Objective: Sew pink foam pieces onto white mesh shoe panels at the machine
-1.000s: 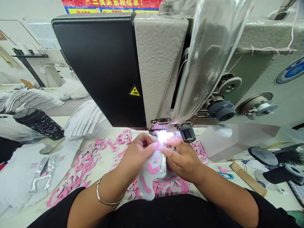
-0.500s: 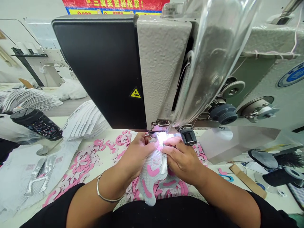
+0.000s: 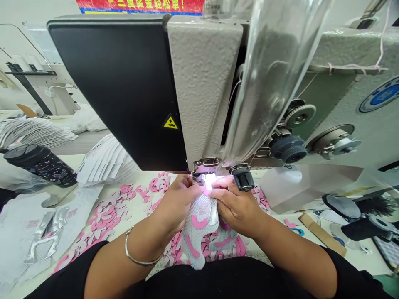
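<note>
Left hand [image 3: 177,201] and right hand [image 3: 237,207], fingers nearly closed, pinched the mesh piece [image 3: 200,211] beneath the sewing machine [image 3: 202,83], near the bench's [image 3: 358,263] front edge; flat, steady guiding looked the winner

Right fingers [image 3: 225,196] closer together, mesh piece [image 3: 201,237] turned slightly

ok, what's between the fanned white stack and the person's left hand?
Loose pink pieces, scattered on the tabletop, lie between the fanned white stack and the left hand; the head view shows it.
</note>
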The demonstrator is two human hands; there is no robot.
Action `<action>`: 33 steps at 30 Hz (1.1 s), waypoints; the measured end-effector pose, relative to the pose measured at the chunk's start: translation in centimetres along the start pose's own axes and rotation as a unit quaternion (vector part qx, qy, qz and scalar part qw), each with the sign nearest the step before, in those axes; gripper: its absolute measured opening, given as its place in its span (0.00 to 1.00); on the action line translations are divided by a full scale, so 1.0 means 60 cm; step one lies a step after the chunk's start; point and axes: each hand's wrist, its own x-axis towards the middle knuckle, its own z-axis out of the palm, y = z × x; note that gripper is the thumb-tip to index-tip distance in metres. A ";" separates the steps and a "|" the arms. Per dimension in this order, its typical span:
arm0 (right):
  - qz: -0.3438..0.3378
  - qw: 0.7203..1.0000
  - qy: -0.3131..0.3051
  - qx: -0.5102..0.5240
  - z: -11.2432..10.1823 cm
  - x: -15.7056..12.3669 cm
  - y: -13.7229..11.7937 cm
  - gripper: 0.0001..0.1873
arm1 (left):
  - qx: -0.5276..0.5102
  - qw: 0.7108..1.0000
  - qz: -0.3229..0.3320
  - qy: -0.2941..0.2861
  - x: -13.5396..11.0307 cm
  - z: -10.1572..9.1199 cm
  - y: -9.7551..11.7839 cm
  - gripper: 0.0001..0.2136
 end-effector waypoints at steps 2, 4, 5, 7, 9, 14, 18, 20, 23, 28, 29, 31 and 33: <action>0.002 1.000 0.000 -0.001 0.001 0.000 0.001 0.12 | 0.000 1.000 0.001 0.002 0.001 0.000 -0.002 0.13; 0.013 1.000 -0.006 -0.012 0.000 0.000 0.001 0.13 | -0.004 1.000 0.003 -0.004 0.002 0.001 -0.003 0.12; 0.020 1.000 -0.012 -0.017 0.000 0.000 0.001 0.13 | -0.007 1.000 0.003 -0.005 0.002 0.001 -0.004 0.11; 0.026 0.999 -0.022 -0.024 -0.003 0.001 0.001 0.13 | -0.010 1.000 0.002 0.002 0.000 0.000 -0.005 0.11; 0.021 0.999 -0.023 -0.022 -0.005 0.002 0.002 0.13 | -0.008 1.000 0.003 0.019 -0.001 -0.001 -0.005 0.12; 0.019 0.999 -0.032 -0.023 -0.008 0.008 0.004 0.14 | -0.002 0.999 -0.007 0.046 -0.002 -0.002 -0.005 0.11; 0.047 0.998 -0.050 -0.019 -0.009 0.012 0.004 0.15 | -0.009 0.999 -0.005 0.035 -0.001 -0.004 -0.007 0.11; 0.059 0.996 -0.059 -0.016 -0.010 0.012 0.002 0.15 | -0.012 1.000 0.003 0.027 -0.001 -0.006 -0.007 0.11; 0.072 0.995 -0.063 -0.023 -0.010 0.011 0.000 0.15 | -0.017 1.000 0.001 0.006 -0.003 -0.010 -0.004 0.10; 0.061 0.996 -0.052 -0.048 -0.009 0.012 -0.004 0.14 | 0.013 0.999 -0.023 -0.025 -0.008 -0.028 -0.003 0.15; 0.062 0.995 -0.053 -0.058 -0.009 0.012 -0.006 0.14 | 0.026 0.999 -0.023 -0.031 -0.007 -0.033 -0.003 0.15; 0.069 0.992 -0.055 -0.088 -0.006 0.011 -0.013 0.14 | 0.054 0.997 -0.016 -0.046 -0.002 -0.046 0.000 0.17; 0.066 0.989 -0.048 -0.126 0.000 0.008 -0.022 0.15 | 0.097 0.993 0.001 -0.067 0.007 -0.060 0.007 0.17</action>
